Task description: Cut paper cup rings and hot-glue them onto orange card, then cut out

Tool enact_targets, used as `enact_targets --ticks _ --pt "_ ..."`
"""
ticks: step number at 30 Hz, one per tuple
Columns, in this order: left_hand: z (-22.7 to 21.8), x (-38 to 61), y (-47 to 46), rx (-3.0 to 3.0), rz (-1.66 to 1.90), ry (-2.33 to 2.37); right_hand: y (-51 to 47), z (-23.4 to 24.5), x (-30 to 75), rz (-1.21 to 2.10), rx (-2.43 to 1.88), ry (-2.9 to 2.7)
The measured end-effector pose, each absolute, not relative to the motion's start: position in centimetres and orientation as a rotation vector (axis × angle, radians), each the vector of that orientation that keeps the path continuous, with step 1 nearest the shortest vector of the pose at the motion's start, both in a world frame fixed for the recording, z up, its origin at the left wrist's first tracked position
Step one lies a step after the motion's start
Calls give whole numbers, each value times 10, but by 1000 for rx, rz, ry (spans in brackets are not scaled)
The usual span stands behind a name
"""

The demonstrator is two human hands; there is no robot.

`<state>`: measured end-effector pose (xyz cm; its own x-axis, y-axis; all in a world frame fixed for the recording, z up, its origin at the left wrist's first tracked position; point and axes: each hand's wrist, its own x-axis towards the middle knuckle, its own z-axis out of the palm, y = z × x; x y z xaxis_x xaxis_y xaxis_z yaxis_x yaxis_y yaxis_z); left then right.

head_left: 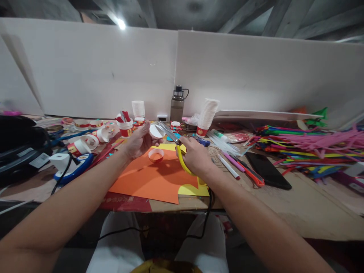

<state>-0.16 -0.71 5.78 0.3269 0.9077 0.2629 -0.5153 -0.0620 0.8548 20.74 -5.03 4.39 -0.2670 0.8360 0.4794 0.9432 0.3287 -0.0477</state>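
Note:
My left hand (pixel 139 142) is closed on a white paper cup piece (pixel 156 131), held up above the table. My right hand (pixel 193 156) grips yellow-handled scissors (pixel 170 134); their metal blades point up-left and meet the white cup piece. Just under both hands, a cut red-and-white cup ring (pixel 156 155) lies on an orange paper sheet (pixel 153 178). A yellow sheet (pixel 193 188) lies partly under the orange one.
Stacks of paper cups (pixel 207 115) and a grey water bottle (pixel 176 104) stand by the white back wall. Cut cups (pixel 85 142) and a glue gun (pixel 66 163) lie left. Markers (pixel 229 167), a black phone (pixel 268 170) and coloured pipe cleaners (pixel 313 146) lie right.

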Motion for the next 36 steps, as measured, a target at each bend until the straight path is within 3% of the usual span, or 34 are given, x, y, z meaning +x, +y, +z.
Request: enact_targets --ticks 36 --pt "62 -2 -7 1084 1216 533 -55 46 204 -252 -1579 -2225"
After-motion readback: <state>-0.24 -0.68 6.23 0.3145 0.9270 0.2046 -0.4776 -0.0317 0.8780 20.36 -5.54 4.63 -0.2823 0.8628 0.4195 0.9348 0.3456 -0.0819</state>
